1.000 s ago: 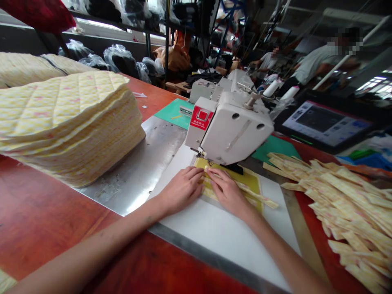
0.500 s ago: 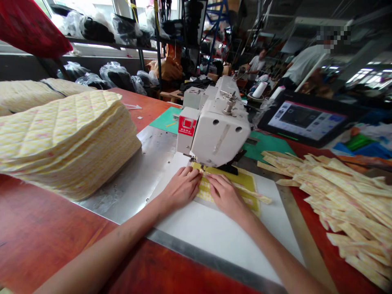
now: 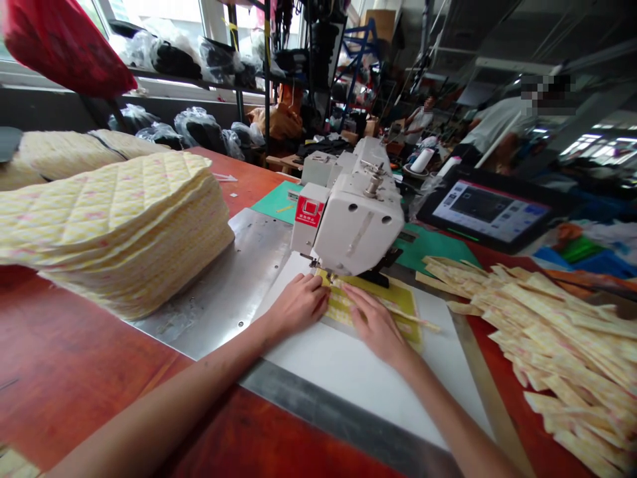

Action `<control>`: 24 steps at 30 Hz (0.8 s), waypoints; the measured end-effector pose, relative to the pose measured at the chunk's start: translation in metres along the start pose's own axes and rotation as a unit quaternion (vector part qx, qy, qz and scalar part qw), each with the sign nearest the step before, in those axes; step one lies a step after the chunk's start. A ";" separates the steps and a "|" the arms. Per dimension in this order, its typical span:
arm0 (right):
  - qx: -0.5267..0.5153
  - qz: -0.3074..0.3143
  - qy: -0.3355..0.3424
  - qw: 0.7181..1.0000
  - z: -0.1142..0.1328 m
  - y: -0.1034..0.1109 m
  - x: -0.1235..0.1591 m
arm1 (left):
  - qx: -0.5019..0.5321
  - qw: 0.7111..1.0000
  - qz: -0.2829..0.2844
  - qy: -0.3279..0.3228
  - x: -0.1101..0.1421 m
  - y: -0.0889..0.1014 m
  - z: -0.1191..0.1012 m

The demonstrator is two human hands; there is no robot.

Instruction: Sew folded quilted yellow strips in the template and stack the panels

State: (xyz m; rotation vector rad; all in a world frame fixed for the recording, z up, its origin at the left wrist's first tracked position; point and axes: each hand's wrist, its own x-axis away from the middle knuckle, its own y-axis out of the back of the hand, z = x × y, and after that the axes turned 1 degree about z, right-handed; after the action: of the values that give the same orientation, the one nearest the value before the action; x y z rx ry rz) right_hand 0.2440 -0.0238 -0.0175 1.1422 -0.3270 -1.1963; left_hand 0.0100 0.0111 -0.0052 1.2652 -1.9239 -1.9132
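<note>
"EMERGENCY STOP" on sewing machine's (image 3: 361, 229) red label (image 3: 308, 214)

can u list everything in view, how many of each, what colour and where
sewing machine: 1, white, centre
emergency stop label: 1, red, machine's left front
flat sheet: 1, olive yellow, below the machine head
fabric strip: 1, pale yellow, on that sheet
board: 1, white, under the sheet
metal plate: 1, silver, left of machine
quilted stack: 1, yellow, left
strip pile: too many to count, pale yellow, right
thread cones: 2, white, behind machine
screen: 1, dark frame, right
bag: 1, red, upper left
table: 1, red-brown, underneath
co-workers: 2, pale tops, back right
left hand: 1, bare, sheet's left edge
right hand: 1, bare, over the strip
</note>
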 end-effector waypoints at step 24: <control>0.112 -0.054 0.000 0.992 -0.009 0.015 0.020 | 0.036 0.999 0.003 0.011 0.019 0.007 -0.009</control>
State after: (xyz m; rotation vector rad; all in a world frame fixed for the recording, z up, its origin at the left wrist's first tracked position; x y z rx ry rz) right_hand 0.2662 -0.0372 -0.0161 1.3694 -0.4113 -1.2769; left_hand 0.0007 -0.0085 -0.0062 1.2939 -2.0008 -1.8345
